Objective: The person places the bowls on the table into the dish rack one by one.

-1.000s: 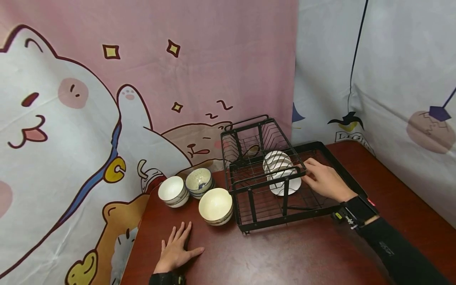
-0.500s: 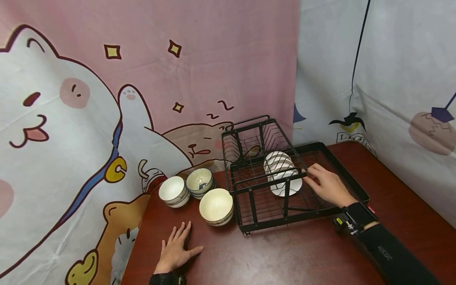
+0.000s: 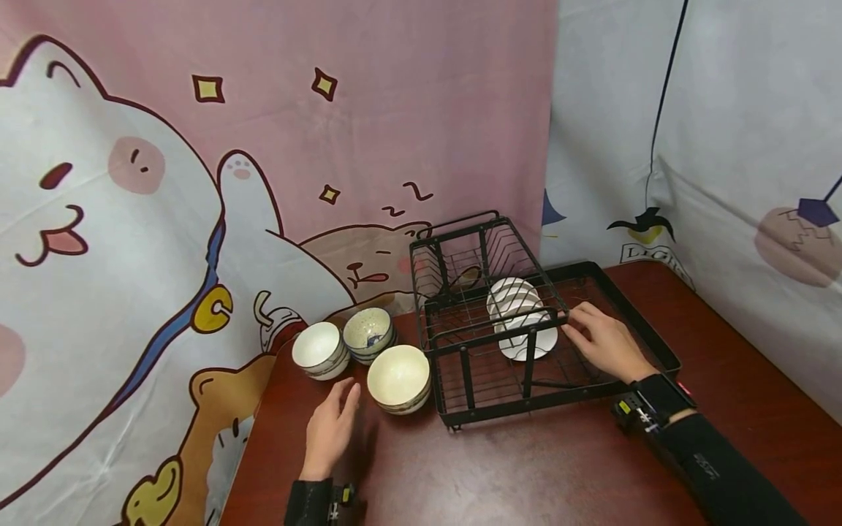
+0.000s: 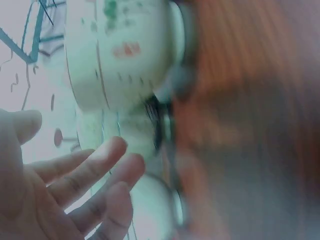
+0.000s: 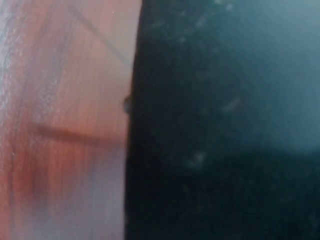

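My left hand [image 3: 331, 431] hovers over the table just in front of several bowls, fingers extended and holding nothing. In the left wrist view, the fingers of the left hand [image 4: 75, 192] reach beside a cream bowl [image 4: 125, 55] with printed marks. That cream bowl [image 3: 398, 376] sits nearest the dish rack. Behind it are a speckled bowl stack [image 3: 368, 332] and a white bowl stack [image 3: 317, 349]. My right hand [image 3: 607, 342] grips the front right corner of the black dish rack's [image 3: 480, 342] upper tier with thumb and fingers. White saucers [image 3: 526, 343] stand in a row inside the rack.
The rack's lower black tray [image 3: 631, 329] extends to the right under my right forearm. Its black side fills much of the right wrist view [image 5: 225, 120]. Everything stands on a reddish-brown table [image 3: 513, 467]. A printed cloth [image 3: 427, 109] hangs close behind.
My left hand has lifted off the table, moved forward toward the bowls and turned on its side, spread fingers drawing together. The right hand stays at the rack's corner.
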### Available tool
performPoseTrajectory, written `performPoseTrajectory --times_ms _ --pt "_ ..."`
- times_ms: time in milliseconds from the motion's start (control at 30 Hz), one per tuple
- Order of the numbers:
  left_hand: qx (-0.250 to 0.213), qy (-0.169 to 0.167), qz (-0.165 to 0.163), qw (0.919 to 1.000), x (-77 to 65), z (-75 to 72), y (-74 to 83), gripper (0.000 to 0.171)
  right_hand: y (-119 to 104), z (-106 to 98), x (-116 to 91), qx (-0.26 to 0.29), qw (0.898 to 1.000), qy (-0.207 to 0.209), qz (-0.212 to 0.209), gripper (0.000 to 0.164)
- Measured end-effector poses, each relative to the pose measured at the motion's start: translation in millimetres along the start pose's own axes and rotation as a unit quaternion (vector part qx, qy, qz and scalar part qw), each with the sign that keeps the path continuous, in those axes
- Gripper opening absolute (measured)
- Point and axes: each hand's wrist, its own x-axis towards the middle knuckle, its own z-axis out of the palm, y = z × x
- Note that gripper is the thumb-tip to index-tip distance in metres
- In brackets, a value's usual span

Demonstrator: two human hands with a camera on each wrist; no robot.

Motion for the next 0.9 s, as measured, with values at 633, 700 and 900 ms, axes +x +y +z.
performPoseTrajectory --times_ms 633,700,900 --pt "0.035 0.050 0.016 0.9980 25.7 29.7 39.5 0.013 2 0 -1 0.002 1.000 -0.009 0.004 0.014" --pt "0.036 0.047 0.016 0.9981 26.2 30.1 40.3 0.013 2 0 0 0.002 1.000 -0.008 0.003 0.016" --pt "0.036 0.066 0.040 0.9963 24.8 28.6 40.7 0.014 3 0 0 0.009 1.000 0.001 0.008 0.020"
